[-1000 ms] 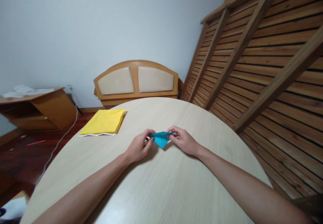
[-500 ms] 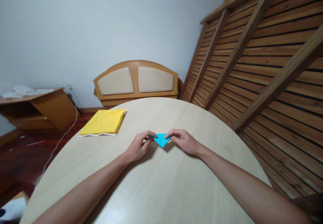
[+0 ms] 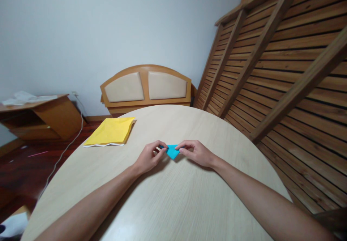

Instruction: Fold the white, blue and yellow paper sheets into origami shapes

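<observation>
A small folded piece of blue paper (image 3: pixel 171 152), triangular with its tip toward me, lies flat on the round light-wood table (image 3: pixel 168 197). My left hand (image 3: pixel 149 157) pinches its left corner with thumb and fingertips. My right hand (image 3: pixel 196 152) presses its right corner with fingers laid over the upper edge. Both hands partly cover the paper, so only its middle shows.
A yellow paper packet (image 3: pixel 111 131) lies on the table at the far left. Behind the table stand a padded wooden headboard (image 3: pixel 146 87) and a slatted wooden frame (image 3: pixel 271 60) leaning at the right. A low wooden cabinet (image 3: pixel 40 116) and a cable are on the floor left.
The blue paper, held slightly raised and open a second ago, now lies pressed flat and narrower. My right fingers slid left over it, and both hands moved closer together.
</observation>
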Demonstrator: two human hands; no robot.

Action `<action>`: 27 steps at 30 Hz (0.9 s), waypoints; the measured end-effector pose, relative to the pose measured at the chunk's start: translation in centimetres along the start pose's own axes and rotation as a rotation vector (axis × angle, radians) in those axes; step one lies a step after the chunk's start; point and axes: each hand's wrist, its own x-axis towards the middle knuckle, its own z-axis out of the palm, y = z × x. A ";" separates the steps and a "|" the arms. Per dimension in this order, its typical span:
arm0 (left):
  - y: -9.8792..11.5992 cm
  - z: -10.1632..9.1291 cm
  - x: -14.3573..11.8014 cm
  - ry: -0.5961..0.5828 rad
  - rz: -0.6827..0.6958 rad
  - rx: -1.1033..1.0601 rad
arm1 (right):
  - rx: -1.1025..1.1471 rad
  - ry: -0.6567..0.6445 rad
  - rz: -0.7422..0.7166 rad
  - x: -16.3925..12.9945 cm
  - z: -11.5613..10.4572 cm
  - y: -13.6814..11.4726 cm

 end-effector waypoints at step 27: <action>1.0 0.2 -0.2 -0.067 0.242 0.360 | -0.097 0.109 0.027 -0.1 1.8 -1.6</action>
